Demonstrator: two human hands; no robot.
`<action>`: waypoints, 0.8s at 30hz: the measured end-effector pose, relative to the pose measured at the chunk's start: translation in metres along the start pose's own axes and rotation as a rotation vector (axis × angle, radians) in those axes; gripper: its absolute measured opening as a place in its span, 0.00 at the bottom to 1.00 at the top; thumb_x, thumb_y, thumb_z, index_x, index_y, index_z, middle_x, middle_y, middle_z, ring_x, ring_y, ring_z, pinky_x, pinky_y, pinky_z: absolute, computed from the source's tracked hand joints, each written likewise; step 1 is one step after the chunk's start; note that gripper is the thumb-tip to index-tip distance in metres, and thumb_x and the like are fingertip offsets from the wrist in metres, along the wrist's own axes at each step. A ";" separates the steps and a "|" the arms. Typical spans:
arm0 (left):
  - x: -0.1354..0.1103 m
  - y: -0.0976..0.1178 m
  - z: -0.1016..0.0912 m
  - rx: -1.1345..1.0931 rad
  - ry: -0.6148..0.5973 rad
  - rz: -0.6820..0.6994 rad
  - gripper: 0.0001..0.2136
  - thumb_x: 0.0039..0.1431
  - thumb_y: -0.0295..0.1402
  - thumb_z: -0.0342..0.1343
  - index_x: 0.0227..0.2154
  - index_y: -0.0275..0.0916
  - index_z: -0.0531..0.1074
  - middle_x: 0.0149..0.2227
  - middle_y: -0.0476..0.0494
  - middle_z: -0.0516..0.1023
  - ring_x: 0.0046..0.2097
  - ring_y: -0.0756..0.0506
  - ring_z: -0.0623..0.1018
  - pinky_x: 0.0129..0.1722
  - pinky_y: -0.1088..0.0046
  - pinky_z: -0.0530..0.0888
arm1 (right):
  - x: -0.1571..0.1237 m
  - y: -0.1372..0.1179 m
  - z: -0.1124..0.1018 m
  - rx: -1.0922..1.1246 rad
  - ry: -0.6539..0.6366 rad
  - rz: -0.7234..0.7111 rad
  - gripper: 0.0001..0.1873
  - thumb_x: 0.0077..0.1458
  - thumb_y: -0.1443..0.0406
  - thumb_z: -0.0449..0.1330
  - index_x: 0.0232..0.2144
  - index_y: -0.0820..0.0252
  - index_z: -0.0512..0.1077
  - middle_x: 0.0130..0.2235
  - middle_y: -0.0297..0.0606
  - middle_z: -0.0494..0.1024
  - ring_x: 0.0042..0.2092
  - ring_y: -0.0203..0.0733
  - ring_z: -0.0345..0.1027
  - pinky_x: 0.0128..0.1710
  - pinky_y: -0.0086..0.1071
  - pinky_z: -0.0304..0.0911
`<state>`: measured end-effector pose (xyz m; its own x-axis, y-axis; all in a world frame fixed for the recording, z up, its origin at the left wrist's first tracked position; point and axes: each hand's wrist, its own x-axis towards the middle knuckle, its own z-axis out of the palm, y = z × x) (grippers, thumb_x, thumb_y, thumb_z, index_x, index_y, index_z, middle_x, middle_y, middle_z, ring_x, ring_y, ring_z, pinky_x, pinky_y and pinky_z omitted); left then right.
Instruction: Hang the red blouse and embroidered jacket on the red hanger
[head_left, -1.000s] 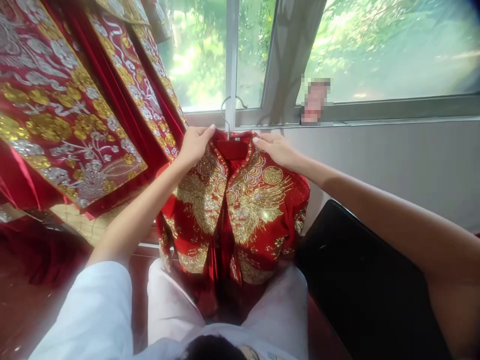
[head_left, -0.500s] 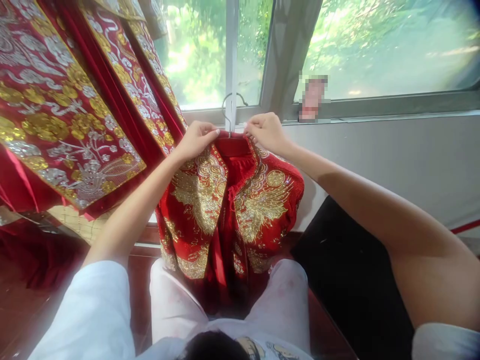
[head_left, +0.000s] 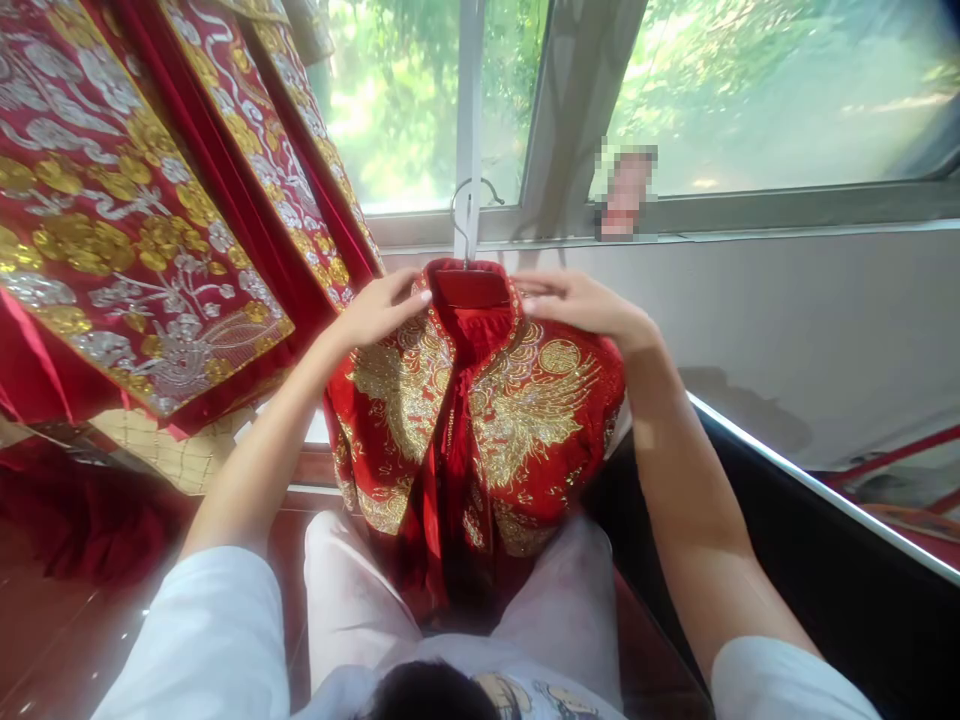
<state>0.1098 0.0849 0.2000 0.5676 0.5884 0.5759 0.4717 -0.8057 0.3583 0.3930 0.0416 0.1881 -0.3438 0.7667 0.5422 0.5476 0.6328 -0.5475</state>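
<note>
A red jacket (head_left: 517, 420) with gold embroidery hangs on a red hanger (head_left: 471, 287) with a metal hook, over my lap. My left hand (head_left: 379, 310) rests on the jacket's left shoulder near the collar, fingers laid over the cloth and lightly curled. My right hand (head_left: 585, 302) lies on the right shoulder, fingers stretched toward the collar. The jacket's front is parted down the middle. Its lower hem falls between my knees in white trousers.
More red and gold embroidered garments (head_left: 135, 220) hang at the left. A window (head_left: 675, 100) with a grey frame faces me, above a grey wall (head_left: 787, 310). A black surface (head_left: 787, 560) with a light edge is at the right. The floor (head_left: 45, 650) is reddish brown.
Both hands have slid outward from pinching the collar by the hanger to lying on the jacket's shoulders. The view has shifted slightly, showing more of the black surface's edge.
</note>
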 end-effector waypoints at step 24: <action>-0.173 -0.020 0.180 0.427 0.372 -0.522 0.27 0.50 0.37 0.60 0.53 0.33 0.64 0.58 0.25 0.64 0.61 0.30 0.64 0.59 0.50 0.61 | -0.133 0.018 0.216 -0.614 0.661 0.379 0.33 0.56 0.58 0.54 0.61 0.68 0.60 0.61 0.66 0.59 0.63 0.67 0.51 0.58 0.64 0.50</action>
<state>0.1234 0.0116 -0.0392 -0.0293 0.7625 0.6463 0.8784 -0.2889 0.3807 0.2835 -0.0253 -0.0317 0.3315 0.5735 0.7492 0.8998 0.0467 -0.4338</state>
